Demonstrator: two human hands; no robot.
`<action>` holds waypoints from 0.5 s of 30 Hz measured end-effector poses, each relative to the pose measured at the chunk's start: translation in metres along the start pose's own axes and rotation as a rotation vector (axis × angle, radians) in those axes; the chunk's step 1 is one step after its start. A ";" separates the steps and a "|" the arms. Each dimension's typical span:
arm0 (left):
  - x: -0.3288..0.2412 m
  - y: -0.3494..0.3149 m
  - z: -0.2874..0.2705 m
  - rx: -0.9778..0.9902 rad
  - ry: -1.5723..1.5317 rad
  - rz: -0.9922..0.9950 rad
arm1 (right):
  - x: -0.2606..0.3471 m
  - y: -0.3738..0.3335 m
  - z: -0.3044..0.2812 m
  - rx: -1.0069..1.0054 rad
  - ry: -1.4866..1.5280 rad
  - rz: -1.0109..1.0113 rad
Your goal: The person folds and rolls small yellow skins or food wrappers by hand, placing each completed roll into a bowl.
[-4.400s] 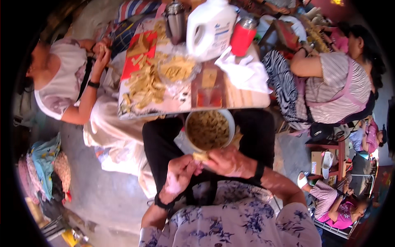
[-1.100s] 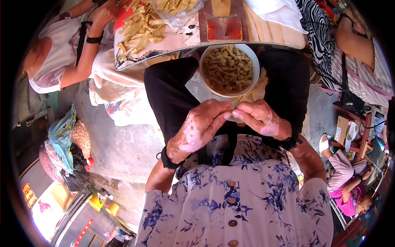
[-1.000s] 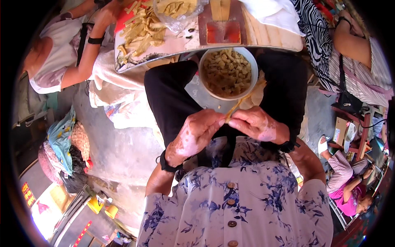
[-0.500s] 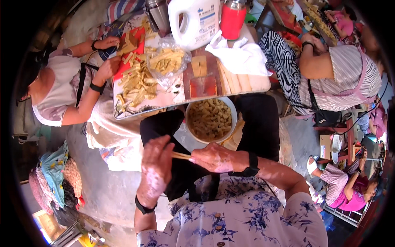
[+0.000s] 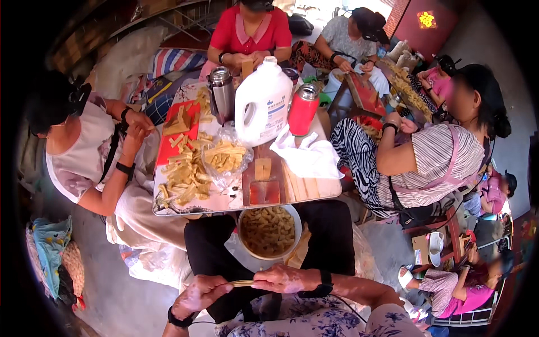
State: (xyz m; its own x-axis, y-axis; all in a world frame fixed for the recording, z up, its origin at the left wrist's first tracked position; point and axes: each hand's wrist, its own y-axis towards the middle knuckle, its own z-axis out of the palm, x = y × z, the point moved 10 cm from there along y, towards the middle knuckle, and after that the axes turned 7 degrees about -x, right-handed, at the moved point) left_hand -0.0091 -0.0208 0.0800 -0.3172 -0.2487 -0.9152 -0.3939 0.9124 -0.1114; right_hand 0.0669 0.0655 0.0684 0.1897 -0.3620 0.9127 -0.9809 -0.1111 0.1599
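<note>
Low over the lap, both hands at work. Left hand pinched narrow on one end of a pale yellow strip; right hand closed round the other end, fingers curled. Strip spans the gap between them, roughly level; looks doubled or layered, though too small here to be sure.

Bowl between the knees, just beyond the hands, well filled with short yellowish pieces; its far side sits close to the bench edge.

On the bench: loose heap of strips at left, more in a clear plastic bag touching it. Nearer the middle, a brown board with a small tan block on it. Behind, a steel flask, white jug, red flask; crumpled white cloth toward the right. Co-workers seated on either side.
</note>
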 end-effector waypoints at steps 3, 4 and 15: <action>0.027 -0.013 -0.036 -0.317 -0.454 -0.202 | 0.011 0.017 -0.011 -0.158 0.019 -0.067; 0.033 -0.015 -0.038 -0.418 -0.713 -0.183 | 0.018 0.025 -0.014 -0.213 0.059 -0.085; -0.033 0.019 -0.003 -0.449 -0.174 0.190 | 0.003 0.034 -0.027 -0.417 0.141 -0.046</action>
State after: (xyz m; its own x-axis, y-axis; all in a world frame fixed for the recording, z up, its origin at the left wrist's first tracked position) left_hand -0.0085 0.0041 0.1092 -0.2857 0.0008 -0.9583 -0.6867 0.6973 0.2053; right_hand 0.0332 0.0853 0.0865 0.2542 -0.2320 0.9389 -0.9106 0.2697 0.3132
